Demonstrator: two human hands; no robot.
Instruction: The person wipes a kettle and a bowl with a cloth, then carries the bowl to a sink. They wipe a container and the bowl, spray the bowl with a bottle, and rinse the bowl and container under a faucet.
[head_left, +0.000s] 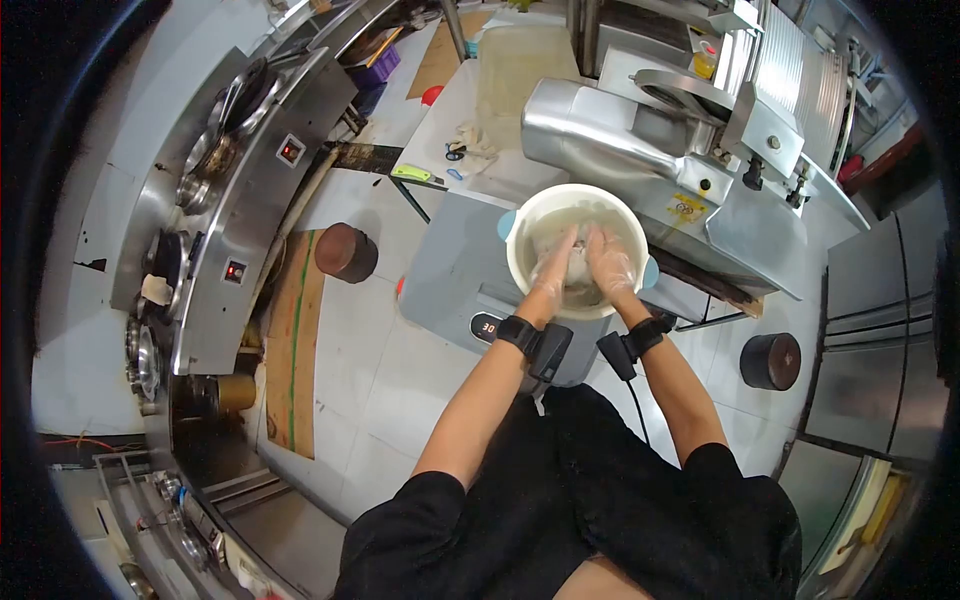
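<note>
A cream-white round basin (527,290) with light blue handles holds cloudy, greyish liquid. Both of my hands are down inside it, in what look like thin clear gloves. My left hand (556,268) is on the basin's left side and my right hand (608,262) faces it close by, fingers curved inward around a pale wet mass (578,266). I cannot tell what this mass is. The basin stands on a grey machine top (440,262) whose round display (487,327) reads 30. Black bands with small devices circle both wrists.
A metal slicing machine (590,130) stands just beyond the basin. A green box cutter (418,176), scissors (456,153) and a crumpled cloth lie on the white table. Brown round stools (346,252) are on the tiled floor at both sides. A steel stove counter (262,200) with pans runs along the left.
</note>
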